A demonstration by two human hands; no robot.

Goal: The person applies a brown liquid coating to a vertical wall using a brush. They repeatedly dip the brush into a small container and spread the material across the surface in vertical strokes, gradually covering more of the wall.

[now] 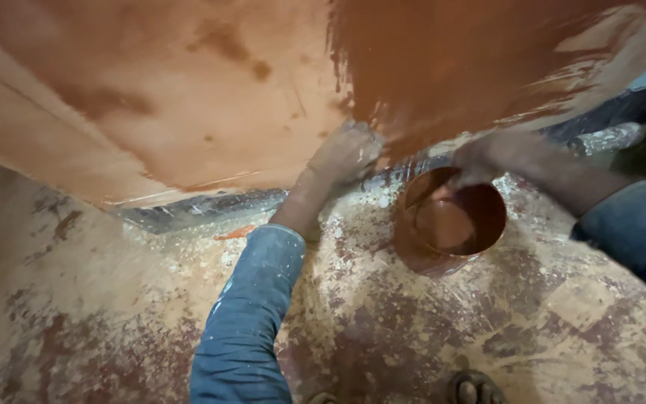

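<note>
A large wooden board [211, 97] leans in front of me. Its right part [443, 67] is coated in wet red-brown paint and its left part is bare. My left hand [345, 155], in a blue sleeve, has its fingers curled at the board's lower edge, beside the boundary of the paint. My right hand [480, 158] sits on the far rim of a round paint can [450, 221] holding red-brown paint on the floor. Motion blur hides what the right fingers hold.
The floor [383, 314] is spattered with white and red-brown paint. A paint-speckled cylindrical object [611, 138] lies at the right, behind my right forearm. My toes [472, 389] show at the bottom edge. A dark gap [196, 209] runs under the board.
</note>
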